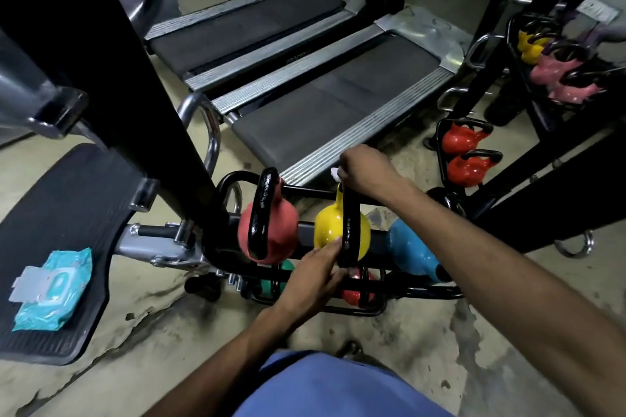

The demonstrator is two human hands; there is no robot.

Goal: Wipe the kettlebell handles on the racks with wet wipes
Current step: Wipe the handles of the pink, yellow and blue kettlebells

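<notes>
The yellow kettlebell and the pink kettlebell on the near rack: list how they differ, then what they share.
The yellow kettlebell has a yellow body; the pink kettlebell a salmon one. The right hand holds a wipe on the yellow one's handle top and the left hand grips it lower; nobody touches the pink one. Both have black handles and share one rack.

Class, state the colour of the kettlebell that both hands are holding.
Yellow: the round yellow kettlebell has a black handle; head view.
</notes>
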